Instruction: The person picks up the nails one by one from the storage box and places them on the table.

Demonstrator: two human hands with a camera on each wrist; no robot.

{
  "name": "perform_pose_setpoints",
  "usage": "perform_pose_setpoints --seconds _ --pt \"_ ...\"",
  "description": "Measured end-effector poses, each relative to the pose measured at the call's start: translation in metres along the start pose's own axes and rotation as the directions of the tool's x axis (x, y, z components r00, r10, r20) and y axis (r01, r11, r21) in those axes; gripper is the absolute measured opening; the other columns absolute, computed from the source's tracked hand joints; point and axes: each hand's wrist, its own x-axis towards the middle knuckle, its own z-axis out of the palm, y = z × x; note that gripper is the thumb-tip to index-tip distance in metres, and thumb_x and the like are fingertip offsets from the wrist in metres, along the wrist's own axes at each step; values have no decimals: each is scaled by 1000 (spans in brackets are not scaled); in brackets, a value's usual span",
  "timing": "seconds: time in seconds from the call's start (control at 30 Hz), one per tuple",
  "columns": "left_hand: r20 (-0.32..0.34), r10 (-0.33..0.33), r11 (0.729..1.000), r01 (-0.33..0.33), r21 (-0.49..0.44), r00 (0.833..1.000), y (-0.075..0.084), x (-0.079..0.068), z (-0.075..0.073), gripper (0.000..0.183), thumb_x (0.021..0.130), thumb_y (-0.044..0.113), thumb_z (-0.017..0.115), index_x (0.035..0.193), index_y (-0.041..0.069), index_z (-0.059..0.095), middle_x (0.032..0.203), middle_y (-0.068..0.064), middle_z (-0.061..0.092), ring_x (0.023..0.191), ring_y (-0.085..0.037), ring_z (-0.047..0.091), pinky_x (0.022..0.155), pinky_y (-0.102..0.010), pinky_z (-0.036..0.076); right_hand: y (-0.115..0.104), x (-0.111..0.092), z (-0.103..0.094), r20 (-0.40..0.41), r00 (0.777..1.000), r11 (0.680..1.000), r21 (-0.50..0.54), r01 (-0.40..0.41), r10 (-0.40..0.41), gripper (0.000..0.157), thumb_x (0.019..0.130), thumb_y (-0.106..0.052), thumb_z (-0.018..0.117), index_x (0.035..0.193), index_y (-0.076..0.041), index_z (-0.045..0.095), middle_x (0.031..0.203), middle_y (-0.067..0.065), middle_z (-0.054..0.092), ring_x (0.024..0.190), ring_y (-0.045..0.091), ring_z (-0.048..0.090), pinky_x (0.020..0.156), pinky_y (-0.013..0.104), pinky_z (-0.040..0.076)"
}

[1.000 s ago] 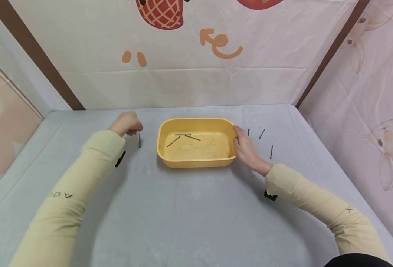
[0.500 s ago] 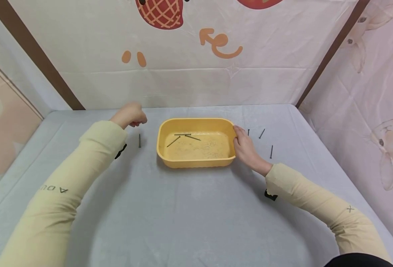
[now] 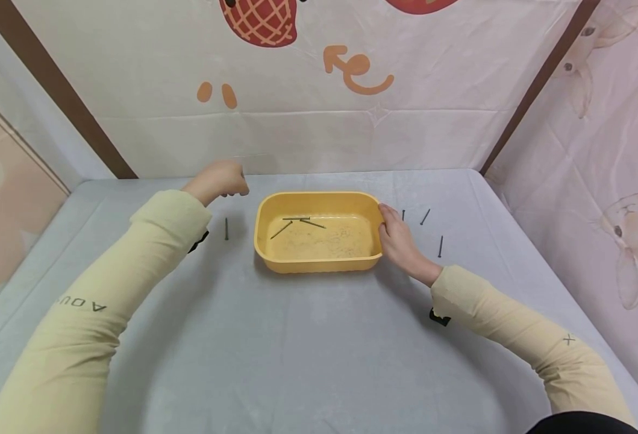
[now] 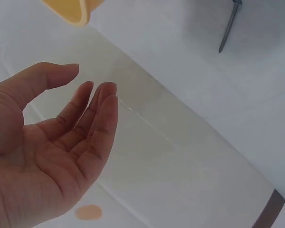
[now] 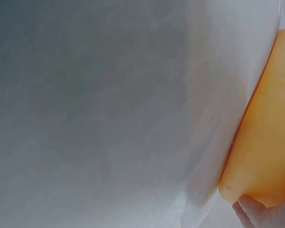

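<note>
On the bench draped in pale grey-blue cloth (image 3: 297,349): a yellow rectangular plastic tray (image 3: 346,244). Inside the tray, toward its left half, three slim dark metal nails (image 3: 296,219). Left of the tray, a lone dark grey metal nail (image 3: 226,229), lying flat. Left of the tray's far left corner, the left grip (image 3: 220,179), raised off the cloth, fingers loosely bent with thumb apart, holding nothing. Against the tray's right end, the right grip (image 3: 402,244), fingers fairly straight along the outside. Right of the tray, three loose metal nails (image 3: 440,246).
</note>
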Motion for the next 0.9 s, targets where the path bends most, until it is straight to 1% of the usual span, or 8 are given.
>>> perform_pose_setpoints --seconds 0.13,0.2,0.3,0.33,0.4,0.47,0.7,0.9 --pt "-7 24 1000 -24 19 1000 5 0 -1 15 79 7 52 65 5 53 58 -3 45 58 -19 46 56 -30 41 1 0 0 0 1000 1000 -3 4 -4 45 96 -5 28 139 8 24 144 21 26 134 30 23 109 42 21" --pt "-9 28 999 -28 21 1000 7 -1 -2 14 80 8 52 67 5 54 60 -4 47 59 -19 45 57 -30 41 1 0 0 0 1000 1000 -5 5 -5 45 96 -5 28 139 8 24 144 21 26 134 30 23 109 42 21" --pt "-12 29 999 -29 36 1000 12 -2 -2 12 81 8 52 76 1 60 73 -10 56 68 -22 49 62 -34 45 1 0 0 -1 1000 1000 -5 7 -7 45 96 -5 28 139 8 25 144 21 26 134 30 23 109 41 21" --pt "-11 27 999 -26 41 1000 14 -2 -2 13 81 9 53 83 -1 62 82 -13 59 73 -24 51 66 -37 47 1 0 0 -1 1000 1000 -4 9 -9 45 96 -5 28 139 8 25 144 21 26 134 30 23 109 42 21" --pt "-11 31 998 -30 51 999 17 -3 -3 19 82 9 53 94 -3 63 96 -18 61 83 -27 53 74 -41 48 1 0 0 0 1000 1000 -3 10 -10 45 96 -5 28 139 8 25 144 21 26 134 30 23 109 41 21" --pt "-5 36 998 -36 57 999 21 -4 -4 23 83 8 53 99 -5 62 105 -21 60 89 -29 54 79 -44 48 1 0 0 -1 1000 1000 -2 10 -10 45 96 -6 28 139 8 25 144 21 26 134 30 23 109 41 21" --pt "-27 69 994 -66 90 997 34 -3 -5 20 81 6 53 97 -4 63 99 -19 61 81 -26 52 73 -40 48 1 -1 0 3 1000 1000 7 10 -10 45 96 -5 28 139 7 24 144 21 26 134 30 23 109 42 21" --pt "4 60 990 -60 126 998 44 -2 -4 22 83 8 53 102 -2 60 103 -17 59 84 -26 52 74 -39 48 2 0 0 9 1000 1000 3 5 -5 45 96 -6 28 140 7 24 145 20 25 134 29 23 109 41 22"
